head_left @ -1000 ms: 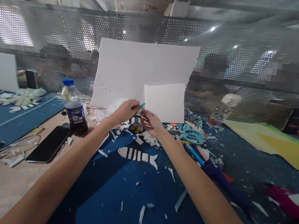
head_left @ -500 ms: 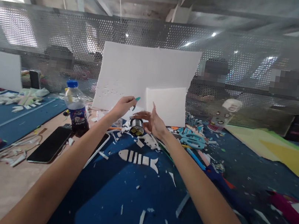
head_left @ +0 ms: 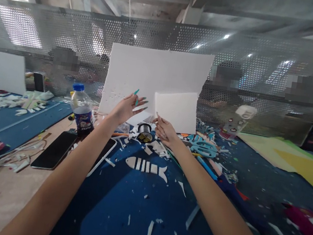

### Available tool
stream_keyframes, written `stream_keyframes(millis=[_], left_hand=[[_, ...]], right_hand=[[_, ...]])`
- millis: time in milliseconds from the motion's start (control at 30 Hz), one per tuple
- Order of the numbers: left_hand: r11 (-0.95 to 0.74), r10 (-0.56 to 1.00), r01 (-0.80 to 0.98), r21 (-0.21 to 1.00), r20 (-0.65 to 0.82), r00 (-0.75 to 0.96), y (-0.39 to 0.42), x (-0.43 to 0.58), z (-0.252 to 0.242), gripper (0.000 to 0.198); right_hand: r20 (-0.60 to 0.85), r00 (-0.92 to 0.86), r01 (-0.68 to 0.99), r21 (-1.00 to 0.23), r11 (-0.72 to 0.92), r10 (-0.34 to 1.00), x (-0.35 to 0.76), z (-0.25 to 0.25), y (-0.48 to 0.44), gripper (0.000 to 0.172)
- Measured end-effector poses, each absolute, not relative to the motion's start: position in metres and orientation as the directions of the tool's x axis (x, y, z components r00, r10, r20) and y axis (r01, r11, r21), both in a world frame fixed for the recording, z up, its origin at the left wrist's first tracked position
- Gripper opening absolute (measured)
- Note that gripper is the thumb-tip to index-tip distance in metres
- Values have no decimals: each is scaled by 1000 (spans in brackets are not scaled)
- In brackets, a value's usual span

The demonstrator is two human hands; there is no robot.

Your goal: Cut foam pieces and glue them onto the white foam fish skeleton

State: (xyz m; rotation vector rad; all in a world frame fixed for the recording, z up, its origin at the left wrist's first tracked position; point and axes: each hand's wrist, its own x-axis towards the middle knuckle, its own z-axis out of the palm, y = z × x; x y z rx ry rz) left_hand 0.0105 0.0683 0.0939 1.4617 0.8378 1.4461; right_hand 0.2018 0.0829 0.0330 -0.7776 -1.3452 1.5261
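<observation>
My left hand (head_left: pixel 126 108) is raised in front of the white foam board, its fingers spread and long teal nails showing; I see nothing in it. My right hand (head_left: pixel 166 131) is closed, with thumb and fingertips pressed together beside a spool of fine line (head_left: pixel 144 133). Whatever the pinch holds is too thin or hidden to make out. The spool has a black and gold label and stands among white foam scraps. Nearer to me, a foam fish cut into several pieces (head_left: pixel 147 166) lies in a row on the blue mat (head_left: pixel 119 206).
White foam boards (head_left: pixel 158 68) lean against a perforated metal screen (head_left: pixel 163 34). At left are a cola bottle (head_left: pixel 83 114) and a black phone (head_left: pixel 55 150); another phone (head_left: pixel 103 156) lies partly under my left forearm. Blue scissors (head_left: pixel 203 147) and yellow sheets (head_left: pixel 300 160) lie right.
My left hand has turned and opened, spreading its fingers up and left. My right hand has come off the spool's top to its right side, its fingers now closed in a pinch.
</observation>
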Motion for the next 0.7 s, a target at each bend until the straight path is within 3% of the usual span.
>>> stream_keyframes(millis=[300,500,700], left_hand=[[-391,910,-162,906,407,83,64,5,97,26],[-417,905,-60,907,420,63,71,-4,93,17],[-381,923,91,920,372,100,79,-5,87,21]], right_hand=[[49,-342,-170,-985,-10,939,205,31,85,26],[50,-268,-170,-985,4,962,206,27,90,29],[62,-220,-165,-986,25,973,206,25,93,30]])
